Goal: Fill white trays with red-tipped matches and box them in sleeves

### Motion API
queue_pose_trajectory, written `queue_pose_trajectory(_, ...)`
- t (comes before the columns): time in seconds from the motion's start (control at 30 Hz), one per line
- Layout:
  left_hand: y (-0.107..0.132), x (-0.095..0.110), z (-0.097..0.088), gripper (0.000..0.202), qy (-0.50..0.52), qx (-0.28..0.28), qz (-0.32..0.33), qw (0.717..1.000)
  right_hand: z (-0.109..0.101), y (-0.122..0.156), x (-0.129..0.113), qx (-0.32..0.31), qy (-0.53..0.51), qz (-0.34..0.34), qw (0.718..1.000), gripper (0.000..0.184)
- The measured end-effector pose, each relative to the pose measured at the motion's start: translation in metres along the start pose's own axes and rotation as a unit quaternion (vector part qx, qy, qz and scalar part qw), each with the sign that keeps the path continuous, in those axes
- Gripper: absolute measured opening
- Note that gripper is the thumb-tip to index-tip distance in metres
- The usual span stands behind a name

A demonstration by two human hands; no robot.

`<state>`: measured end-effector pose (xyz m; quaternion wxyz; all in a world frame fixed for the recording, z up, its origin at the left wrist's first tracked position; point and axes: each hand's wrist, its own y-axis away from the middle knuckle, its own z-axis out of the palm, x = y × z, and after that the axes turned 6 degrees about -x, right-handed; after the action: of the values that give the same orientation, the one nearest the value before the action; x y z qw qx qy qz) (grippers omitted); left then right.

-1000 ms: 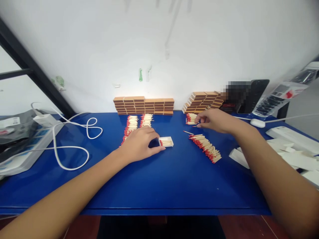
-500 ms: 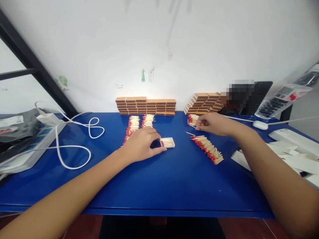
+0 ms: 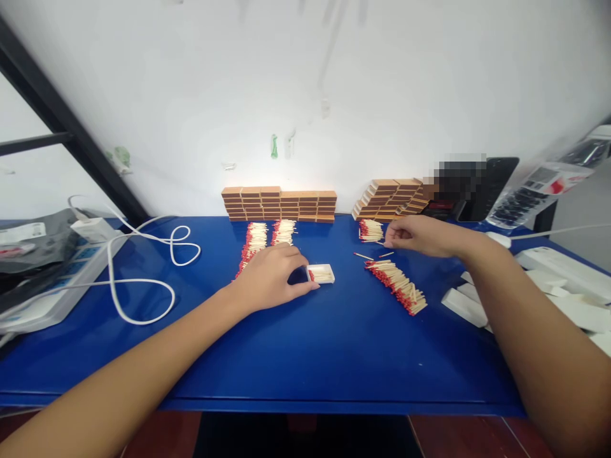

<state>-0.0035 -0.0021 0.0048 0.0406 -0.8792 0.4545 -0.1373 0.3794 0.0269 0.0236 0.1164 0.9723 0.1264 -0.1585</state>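
My left hand (image 3: 274, 277) grips the left end of a small white matchbox tray (image 3: 333, 275), thumb at its near side and fingers at its far side. Red-headed matchsticks (image 3: 323, 275) lie inside the tray. Over on the right, my right hand (image 3: 410, 235) has its fingertips pinched beside a small pile of matchsticks (image 3: 370, 231); the end of a matchstick (image 3: 380, 242) shows at the fingertips. Just below it, two loose matchsticks lie near a longer slanting row of matchsticks (image 3: 396, 286). Two more rows of matchsticks (image 3: 256, 236) are partly hidden behind my left hand.
Stacked matchboxes (image 3: 281, 205) line the wall, with a second, leaning stack (image 3: 389, 198) further right. White cables (image 3: 184, 245) and a power strip (image 3: 62, 286) lie left. White empty trays (image 3: 563, 299), a plastic bottle (image 3: 544, 181) and a dark phone-like device (image 3: 501, 187) are right.
My right hand has shifted slightly right, away from the small match pile. A second loose matchstick now shows on the table below it. The left hand and tray stay put.
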Motion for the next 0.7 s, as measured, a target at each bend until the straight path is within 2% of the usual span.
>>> queue_pose_trajectory(0.2,0.000,0.000,-0.001,0.035,-0.005,-0.009,-0.006,1.000,-0.004,0.005,0.010,-0.071,-0.025,0.011,0.997,0.030)
queue_pose_trajectory(0.4,0.000,0.001,-0.001,0.035,-0.008,-0.021,-0.009,1.000,-0.005,0.007,-0.001,-0.071,-0.031,0.033,0.996,0.048)
queue_pose_trajectory(0.53,0.000,0.000,-0.001,0.035,-0.010,-0.020,-0.010,1.000,-0.004,0.008,-0.010,-0.090,-0.034,0.024,0.995,0.044)
queue_pose_trajectory(0.7,0.000,-0.001,0.000,0.035,-0.005,-0.021,-0.010,1.000,0.000,0.007,-0.021,-0.080,-0.018,0.036,0.996,0.033)
